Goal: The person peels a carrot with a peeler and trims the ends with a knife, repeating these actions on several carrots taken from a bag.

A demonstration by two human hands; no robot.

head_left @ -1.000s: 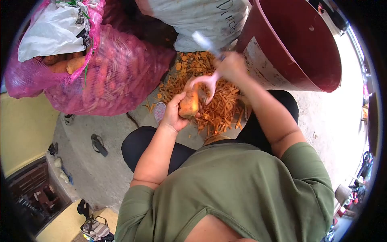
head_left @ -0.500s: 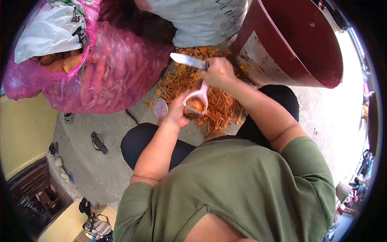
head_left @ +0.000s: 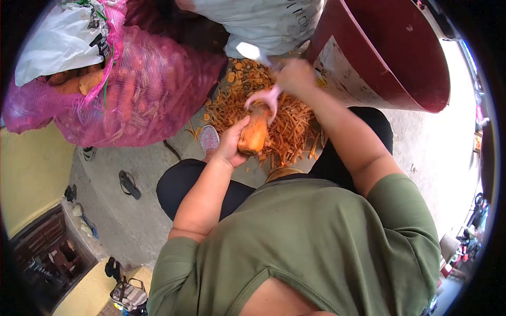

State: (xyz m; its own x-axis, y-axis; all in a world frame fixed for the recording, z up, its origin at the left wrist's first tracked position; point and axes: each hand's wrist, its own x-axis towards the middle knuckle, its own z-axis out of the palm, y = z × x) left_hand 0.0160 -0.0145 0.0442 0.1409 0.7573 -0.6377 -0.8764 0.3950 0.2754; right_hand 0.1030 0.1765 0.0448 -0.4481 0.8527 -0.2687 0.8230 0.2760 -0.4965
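My left hand [head_left: 231,144] is wrapped round a thick carrot [head_left: 253,137], whose blunt, bright orange end points toward me. In my right hand [head_left: 296,77], somewhat blurred by motion, are a pink Y-shaped peeler [head_left: 270,97] and a knife [head_left: 249,51]. The peeler's forked head straddles the far end of the carrot. The knife's blade sticks out to the left, away from the carrot. Beneath both hands a heap of orange peelings [head_left: 292,126] and cut slices covers the concrete floor between my feet.
A pink mesh sack [head_left: 142,89] full of carrots leans at the left, a white plastic bag [head_left: 58,45] on its top. A white sack [head_left: 274,26] stands behind the peelings. To the right is a large dark red tub [head_left: 363,68]. A dark sandal [head_left: 129,184] lies on the floor.
My right hand has moved away from me and slightly right, taking the peeler from the carrot's near end to its far end. More of the carrot's orange surface now shows.
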